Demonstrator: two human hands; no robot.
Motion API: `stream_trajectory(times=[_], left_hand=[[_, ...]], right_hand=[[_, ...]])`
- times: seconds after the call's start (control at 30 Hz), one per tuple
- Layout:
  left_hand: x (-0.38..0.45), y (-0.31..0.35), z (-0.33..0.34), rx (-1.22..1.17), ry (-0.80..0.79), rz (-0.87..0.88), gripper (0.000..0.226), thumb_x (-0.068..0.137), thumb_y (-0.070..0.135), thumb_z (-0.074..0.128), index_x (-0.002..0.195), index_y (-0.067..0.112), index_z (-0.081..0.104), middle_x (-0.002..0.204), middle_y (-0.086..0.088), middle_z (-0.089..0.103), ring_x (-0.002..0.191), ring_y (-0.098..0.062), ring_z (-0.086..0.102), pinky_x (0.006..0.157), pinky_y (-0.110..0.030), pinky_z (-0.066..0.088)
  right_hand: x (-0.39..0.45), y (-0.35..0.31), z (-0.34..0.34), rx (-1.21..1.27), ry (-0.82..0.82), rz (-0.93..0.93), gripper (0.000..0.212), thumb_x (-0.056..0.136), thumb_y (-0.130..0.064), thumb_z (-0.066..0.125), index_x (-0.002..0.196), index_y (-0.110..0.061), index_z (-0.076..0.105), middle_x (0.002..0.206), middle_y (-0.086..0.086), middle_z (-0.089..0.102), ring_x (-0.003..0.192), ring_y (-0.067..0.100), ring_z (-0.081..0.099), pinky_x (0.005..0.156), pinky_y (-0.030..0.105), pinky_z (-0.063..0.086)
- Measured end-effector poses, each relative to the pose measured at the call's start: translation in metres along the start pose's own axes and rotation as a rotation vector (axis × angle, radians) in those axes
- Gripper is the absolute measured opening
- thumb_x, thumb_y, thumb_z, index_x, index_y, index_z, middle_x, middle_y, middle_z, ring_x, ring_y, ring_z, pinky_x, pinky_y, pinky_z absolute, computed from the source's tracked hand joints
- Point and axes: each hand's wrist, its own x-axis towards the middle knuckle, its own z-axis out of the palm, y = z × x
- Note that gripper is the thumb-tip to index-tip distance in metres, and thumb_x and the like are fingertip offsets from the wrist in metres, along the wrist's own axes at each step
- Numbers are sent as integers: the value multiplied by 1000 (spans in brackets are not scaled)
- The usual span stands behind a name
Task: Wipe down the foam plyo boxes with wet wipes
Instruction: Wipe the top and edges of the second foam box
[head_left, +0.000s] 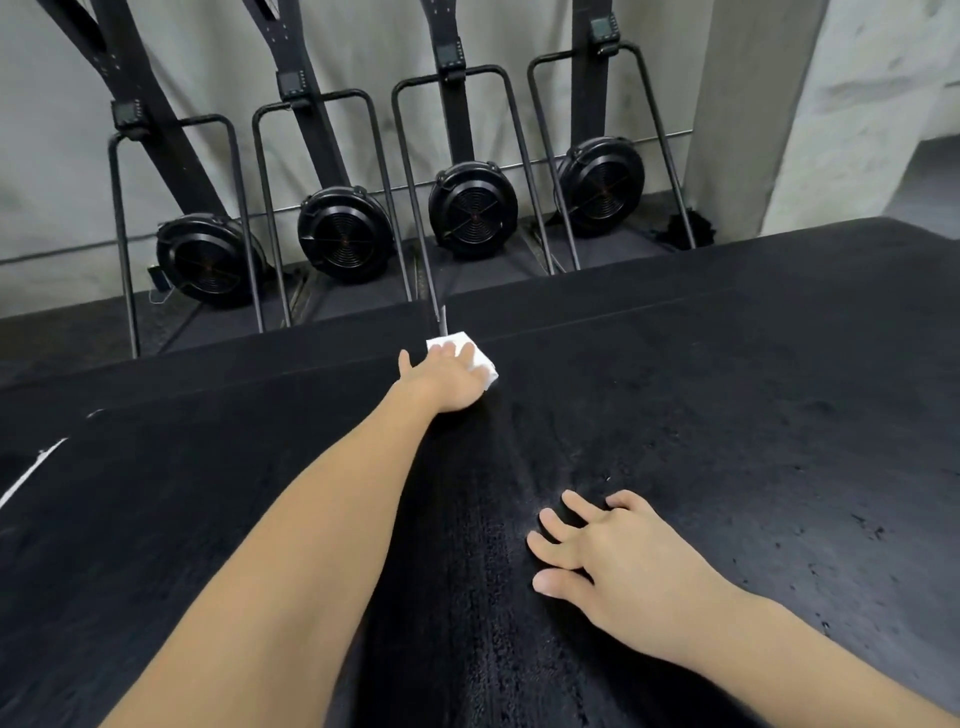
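- Foam plyo box (727, 415): black top with a fine, grainy texture; a darker, glossier streaked band runs from near to far down its middle.
- Wet wipe (480, 358): plain white, at the far edge of the box.
- Marking (31, 470) on the near left: a thin white line on black.
- Fan flywheels (472, 210) at the far side: black, with concentric ring grilles.
- Tube frames (452, 156) around them: black.
- Wall (208, 67) behind: pale grey-green, faintly mottled.
- Column (748, 104) at far right: plain light grey.
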Motion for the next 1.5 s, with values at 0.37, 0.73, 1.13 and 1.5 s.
stream_trajectory(times=[0.37, 0.73, 1.13, 1.5], left_hand=[[-66, 26, 22, 86, 81, 241, 52, 106, 45, 22, 156, 32, 26, 163, -6, 27, 135, -35, 44, 119, -65, -3], [-119, 21, 39, 154, 80, 310, 54, 106, 49, 20, 156, 27, 20, 162, -1, 25, 133, -28, 48, 121, -62, 0], [-4, 29, 12, 41, 67, 87, 60, 102, 48, 21, 157, 24, 20, 165, -7, 18, 148, -30, 26, 119, -66, -1], [-130, 34, 43, 135, 59, 229, 56, 105, 47, 21, 157, 27, 21, 164, -10, 23, 138, -32, 41, 118, -68, -3]], right_hand=[[-1, -2, 6, -17, 46, 6, 70, 95, -59, 10, 144, -29, 50, 152, -6, 46, 148, 25, 31, 115, 52, 29], [3, -6, 9, -31, -13, 38, 71, 97, -62, 1, 155, -32, 27, 164, -10, 22, 154, 17, 5, 122, 45, 11], [8, 7, 34, -108, 266, -17, 31, 87, -46, 54, 105, -34, 76, 110, -10, 74, 111, 20, 69, 81, 44, 59], [5, -4, 10, 9, 33, 44, 51, 108, -45, 25, 156, -25, 31, 164, -3, 22, 153, 26, 12, 121, 43, 18]])
